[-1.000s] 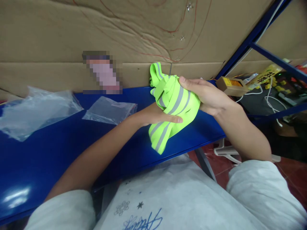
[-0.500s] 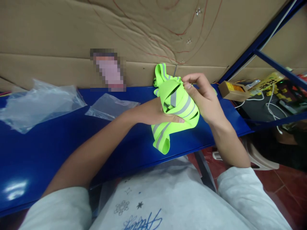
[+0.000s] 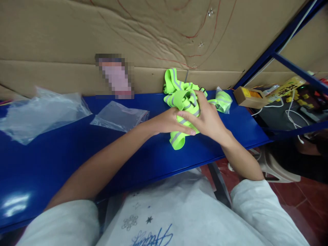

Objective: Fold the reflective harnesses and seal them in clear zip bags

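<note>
Left hand (image 3: 167, 122) and right hand (image 3: 208, 119) have lowered neon strap (image 3: 179, 97) onto table (image 3: 123, 153)

This looks like a packing workshop: a blue bench (image 3: 77, 153) backed by cardboard (image 3: 64, 37), clear plastic bags (image 3: 41, 112) and neon reflective straps (image 3: 179, 97) on it, a rack (image 3: 292, 65) with cables (image 3: 289, 99) beside.

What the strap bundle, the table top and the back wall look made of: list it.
Strap bundle: soft woven fabric, apparently; neon yellow-green with dull grey stripes, crumpling under the right hand. Table top: likely painted metal, glossy blue, showing glare. Back wall: matte brown cardboard, creased and stapled.
</note>
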A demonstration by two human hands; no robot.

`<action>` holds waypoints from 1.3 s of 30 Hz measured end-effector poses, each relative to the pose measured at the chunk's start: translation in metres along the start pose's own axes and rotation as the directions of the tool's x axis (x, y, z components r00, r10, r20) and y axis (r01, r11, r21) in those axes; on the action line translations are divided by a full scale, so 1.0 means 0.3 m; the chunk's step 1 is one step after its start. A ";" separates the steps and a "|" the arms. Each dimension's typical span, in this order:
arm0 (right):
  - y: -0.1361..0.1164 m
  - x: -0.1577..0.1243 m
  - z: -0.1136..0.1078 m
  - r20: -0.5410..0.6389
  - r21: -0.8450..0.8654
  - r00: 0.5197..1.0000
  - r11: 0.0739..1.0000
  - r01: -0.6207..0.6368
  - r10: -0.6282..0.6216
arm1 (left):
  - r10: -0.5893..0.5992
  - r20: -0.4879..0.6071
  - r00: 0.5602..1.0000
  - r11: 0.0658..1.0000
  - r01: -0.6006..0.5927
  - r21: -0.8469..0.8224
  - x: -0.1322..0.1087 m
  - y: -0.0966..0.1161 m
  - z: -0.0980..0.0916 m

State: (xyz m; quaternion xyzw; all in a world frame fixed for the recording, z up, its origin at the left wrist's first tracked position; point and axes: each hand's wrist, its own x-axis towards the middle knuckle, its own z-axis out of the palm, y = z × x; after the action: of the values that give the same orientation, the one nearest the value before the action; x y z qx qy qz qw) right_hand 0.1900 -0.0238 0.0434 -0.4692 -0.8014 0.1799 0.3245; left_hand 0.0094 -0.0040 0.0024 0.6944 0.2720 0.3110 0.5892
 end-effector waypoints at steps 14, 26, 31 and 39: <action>0.158 0.093 0.009 0.380 0.657 0.904 0.630 -0.414 0.198 | -0.135 -0.007 0.991 0.974 0.132 -0.182 0.021 -0.096 0.023; 0.190 0.072 0.054 0.214 0.598 0.967 0.764 -0.241 0.138 | -0.348 0.127 0.929 0.932 0.357 -0.059 0.022 -0.087 -0.075; 0.177 0.067 0.043 0.327 0.673 0.916 0.623 -0.397 0.231 | -0.210 0.167 0.963 0.977 0.201 0.068 0.026 -0.083 -0.098; 0.186 0.056 0.042 0.360 0.633 0.913 0.667 -0.392 0.194 | -0.141 0.154 0.978 0.986 0.124 0.110 0.028 -0.080 -0.102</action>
State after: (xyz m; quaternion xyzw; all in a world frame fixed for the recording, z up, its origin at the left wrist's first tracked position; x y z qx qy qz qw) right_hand 0.2110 0.0185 0.0072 -0.4086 -0.6236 0.5769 0.3337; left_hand -0.0083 0.0259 -0.0167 0.7262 0.2843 0.1997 0.5933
